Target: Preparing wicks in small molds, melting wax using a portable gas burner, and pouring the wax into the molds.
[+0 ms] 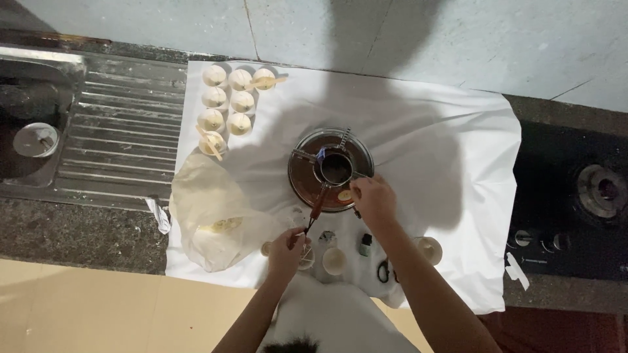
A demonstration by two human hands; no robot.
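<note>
Your right hand (373, 199) rests its fingers on the rim of the round metal pot (331, 170) at mid-surface, likely hot and heavy, so grip its edge, while your left hand (286, 252) pinches a light, stiff stick (316, 208), taken low.

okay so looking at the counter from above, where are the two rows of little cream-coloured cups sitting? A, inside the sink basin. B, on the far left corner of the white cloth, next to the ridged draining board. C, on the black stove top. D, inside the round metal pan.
B: the small cream cups stand in two rows on the white cloth at its far left corner, right beside the ridged draining board.
</note>
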